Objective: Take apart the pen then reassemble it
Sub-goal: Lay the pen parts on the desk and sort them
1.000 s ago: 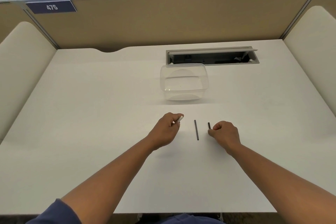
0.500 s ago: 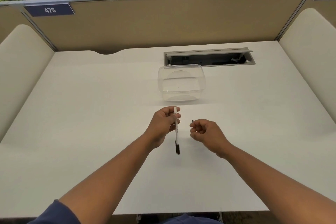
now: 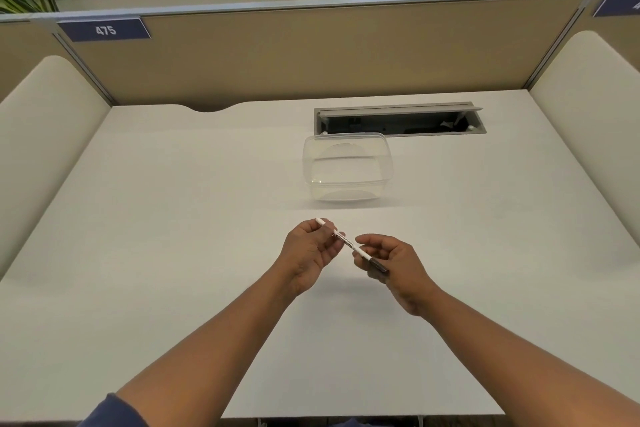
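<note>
I see the pen [image 3: 349,243] now lifted, both the left hand [image 3: 311,250] and right hand [image 3: 391,263] gripping it, nearer me than the empty clear tub [image 3: 348,166].

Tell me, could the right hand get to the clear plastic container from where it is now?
Probably yes. Bare table lies between the right hand and the clear container, nothing standing between, but that hand is pinching the pen's dark end.
</note>
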`<state>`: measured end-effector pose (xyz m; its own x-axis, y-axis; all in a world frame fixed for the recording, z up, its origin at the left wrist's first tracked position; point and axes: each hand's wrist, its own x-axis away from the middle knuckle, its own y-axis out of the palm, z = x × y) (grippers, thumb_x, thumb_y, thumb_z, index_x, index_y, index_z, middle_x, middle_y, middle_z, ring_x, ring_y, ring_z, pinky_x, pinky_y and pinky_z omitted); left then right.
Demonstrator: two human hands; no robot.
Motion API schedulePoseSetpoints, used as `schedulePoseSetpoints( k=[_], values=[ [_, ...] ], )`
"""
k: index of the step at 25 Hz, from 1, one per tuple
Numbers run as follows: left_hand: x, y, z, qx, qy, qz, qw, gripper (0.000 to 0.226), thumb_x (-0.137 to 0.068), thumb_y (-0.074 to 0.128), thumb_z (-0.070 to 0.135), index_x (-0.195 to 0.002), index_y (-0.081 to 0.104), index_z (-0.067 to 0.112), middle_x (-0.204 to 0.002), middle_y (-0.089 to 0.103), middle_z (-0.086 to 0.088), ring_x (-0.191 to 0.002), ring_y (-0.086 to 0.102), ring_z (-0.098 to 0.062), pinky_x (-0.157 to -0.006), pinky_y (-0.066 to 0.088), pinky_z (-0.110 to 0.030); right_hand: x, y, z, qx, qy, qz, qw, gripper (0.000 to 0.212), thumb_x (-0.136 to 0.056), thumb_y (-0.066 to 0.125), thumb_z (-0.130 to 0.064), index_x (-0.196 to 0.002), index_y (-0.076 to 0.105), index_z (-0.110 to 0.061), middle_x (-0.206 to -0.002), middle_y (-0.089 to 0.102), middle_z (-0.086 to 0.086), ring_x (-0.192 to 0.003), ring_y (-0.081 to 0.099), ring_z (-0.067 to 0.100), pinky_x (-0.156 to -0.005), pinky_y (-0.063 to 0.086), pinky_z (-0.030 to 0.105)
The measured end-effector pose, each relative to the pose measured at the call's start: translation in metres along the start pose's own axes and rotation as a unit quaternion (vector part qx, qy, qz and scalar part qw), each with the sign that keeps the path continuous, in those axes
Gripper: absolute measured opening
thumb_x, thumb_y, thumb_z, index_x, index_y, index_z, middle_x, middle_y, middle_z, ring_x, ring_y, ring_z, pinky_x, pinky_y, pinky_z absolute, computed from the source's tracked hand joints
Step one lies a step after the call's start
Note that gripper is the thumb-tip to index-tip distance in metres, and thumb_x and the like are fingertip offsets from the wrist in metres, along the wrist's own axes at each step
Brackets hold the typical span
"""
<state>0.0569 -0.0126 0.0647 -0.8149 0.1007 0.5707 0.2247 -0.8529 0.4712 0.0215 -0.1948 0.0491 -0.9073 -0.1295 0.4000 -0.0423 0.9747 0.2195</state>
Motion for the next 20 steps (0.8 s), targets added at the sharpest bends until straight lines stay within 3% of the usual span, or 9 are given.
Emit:
schedulePoseSetpoints(
  k=[4,9,14,17,20],
  values=[
    [0.001,-0.001,0.000,0.004,-0.016,-0.008,1.000,0.013,-0.093,0.067,0.000,-0.087,0.060,0.009,-0.083,0.068,-0.009,-0.074,0.069,-0.020,-0.067,0.060,-0.027,-0.001,0.002,-0.004,-0.107,0.025,0.029,0.994,0.032,-0.071,0.083,-0.015,-0.102,0.076,-0.014,-0.092,0.070,0.011,-0.077,0.062,0.018,-0.069,0.046,0.030],
    [0.004,-0.005,-0.006,-0.123,-0.012,-0.012,0.992,0.020,-0.085,0.077,0.003,-0.085,0.060,0.014,-0.081,0.064,-0.006,-0.071,0.064,-0.017,-0.064,0.051,-0.026,-0.009,0.003,-0.009,-0.184,0.022,0.073,0.980,0.018,-0.086,0.073,-0.006,-0.103,0.071,-0.010,-0.084,0.064,0.005,-0.069,0.058,0.013,-0.064,0.044,0.027],
    [0.009,-0.004,-0.014,-0.209,0.000,-0.030,0.977,0.024,-0.082,0.081,0.008,-0.086,0.061,0.019,-0.081,0.066,-0.002,-0.073,0.061,-0.014,-0.070,0.042,-0.029,-0.012,0.006,-0.011,-0.161,0.021,0.084,0.983,0.011,-0.088,0.071,-0.004,-0.098,0.070,-0.007,-0.076,0.063,0.002,-0.067,0.053,0.014,-0.064,0.040,0.029],
    [0.010,-0.003,-0.017,-0.227,0.019,-0.043,0.973,0.022,-0.082,0.079,0.002,-0.087,0.062,0.014,-0.077,0.064,-0.008,-0.059,0.053,-0.013,-0.060,0.039,-0.024,-0.015,0.006,-0.006,-0.113,0.023,0.094,0.989,0.011,-0.087,0.075,-0.009,-0.097,0.073,-0.010,-0.078,0.069,0.001,-0.072,0.055,0.018,-0.066,0.039,0.032],
    [0.011,-0.003,-0.021,-0.278,0.050,-0.060,0.958,0.017,-0.083,0.078,0.003,-0.089,0.064,0.009,-0.075,0.067,-0.007,-0.060,0.056,-0.015,-0.058,0.045,-0.020,-0.015,0.005,-0.004,-0.061,0.014,0.098,0.993,0.016,-0.086,0.076,-0.011,-0.101,0.072,-0.009,-0.084,0.072,0.004,-0.079,0.061,0.020,-0.074,0.046,0.034]
  ],
)
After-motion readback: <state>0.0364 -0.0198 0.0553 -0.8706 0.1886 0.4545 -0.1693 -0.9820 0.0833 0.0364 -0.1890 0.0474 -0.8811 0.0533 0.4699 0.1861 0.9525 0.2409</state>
